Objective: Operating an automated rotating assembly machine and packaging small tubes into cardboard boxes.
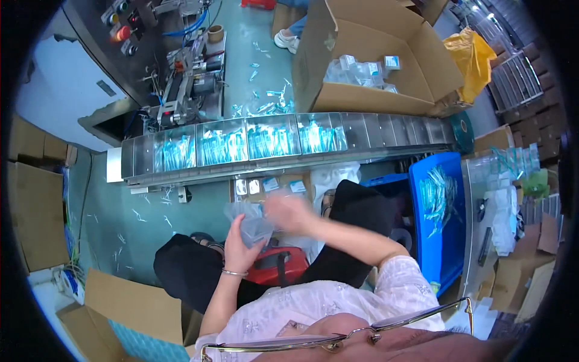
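Over my lap, my left hand [240, 248] grips a clear plastic box [258, 229], thumb and fingers wrapped round its sides. Close by its upper right, my right hand [286, 211] is smeared by motion; its fingers cannot be made out, nor whether it touches the box. Just beyond my hands, a shallow carton [236, 194] holds several small clear packs with blue-and-white cards [270, 184]. Past it, a metal conveyor [362, 133] runs across, with several of its compartments filled with thin teal-and-white plastic sticks [223, 146].
A large cardboard box [377, 96] with clear boxes inside stands beyond the conveyor. At my right is a blue bin [427, 259] with more teal sticks on its lid. A machine [187, 90] stands far left, an open carton [134, 297] near left. Loose sticks litter the floor.
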{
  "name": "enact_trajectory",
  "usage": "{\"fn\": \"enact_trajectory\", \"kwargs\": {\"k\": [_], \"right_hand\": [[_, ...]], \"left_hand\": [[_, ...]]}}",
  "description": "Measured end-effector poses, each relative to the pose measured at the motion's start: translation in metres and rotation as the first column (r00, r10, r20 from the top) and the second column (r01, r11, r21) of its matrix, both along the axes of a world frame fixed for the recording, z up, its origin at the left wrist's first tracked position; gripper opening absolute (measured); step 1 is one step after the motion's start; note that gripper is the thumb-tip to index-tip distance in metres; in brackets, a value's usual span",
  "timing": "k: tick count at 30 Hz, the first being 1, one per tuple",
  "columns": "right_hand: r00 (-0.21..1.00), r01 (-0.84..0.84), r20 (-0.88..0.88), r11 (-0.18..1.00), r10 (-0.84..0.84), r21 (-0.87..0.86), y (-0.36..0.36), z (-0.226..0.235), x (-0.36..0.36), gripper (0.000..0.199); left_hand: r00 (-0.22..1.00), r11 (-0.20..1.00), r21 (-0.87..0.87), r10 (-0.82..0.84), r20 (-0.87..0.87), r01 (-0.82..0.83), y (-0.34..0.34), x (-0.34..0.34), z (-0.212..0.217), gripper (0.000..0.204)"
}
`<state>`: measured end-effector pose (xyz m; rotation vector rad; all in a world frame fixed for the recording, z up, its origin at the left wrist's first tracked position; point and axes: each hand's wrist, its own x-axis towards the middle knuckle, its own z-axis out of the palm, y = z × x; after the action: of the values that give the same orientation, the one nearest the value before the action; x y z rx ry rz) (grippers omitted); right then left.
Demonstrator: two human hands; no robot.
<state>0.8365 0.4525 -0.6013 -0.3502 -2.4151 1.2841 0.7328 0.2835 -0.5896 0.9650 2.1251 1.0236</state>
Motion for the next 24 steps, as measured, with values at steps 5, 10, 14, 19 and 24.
{"fn": "enact_trajectory", "kwargs": {"k": [5, 10, 14, 19, 24], "right_hand": [[0.35, 0.565, 0.631, 0.693, -0.692, 0.448, 0.214, -0.089, -0.003, 0.101], [0.405, 0.727, 0.71, 0.674, -0.576, 0.132, 0.221, -0.096, -0.04, 0.116], [0.809, 0.58, 0.473, 0.602, -0.349, -0.549, 0.224, -0.123, -0.039, 0.101], [0.5, 0.817, 0.548, 0.575, -0.671, -0.042, 0.218, -0.145, -0.049, 0.082], [0.801, 0.527, 0.585, 0.618, -0.13, -0.584, 0.208, -0.068, -0.044, 0.08]], "left_hand": [[0.994, 0.997, 0.057, -0.063, 0.09, 0.058, -0.004, 0.022, -0.003, 0.079], [0.99, 0.999, 0.026, 0.024, 0.142, -0.027, -0.027, 0.037, 0.002, 0.082], [0.975, 0.997, 0.029, 0.062, 0.214, -0.069, -0.04, 0.038, -0.002, 0.081], [0.973, 0.997, 0.047, 0.054, 0.224, -0.067, -0.043, 0.034, 0.0, 0.08], [0.977, 0.989, 0.095, 0.097, 0.191, -0.116, -0.048, 0.031, 0.002, 0.077]]}}
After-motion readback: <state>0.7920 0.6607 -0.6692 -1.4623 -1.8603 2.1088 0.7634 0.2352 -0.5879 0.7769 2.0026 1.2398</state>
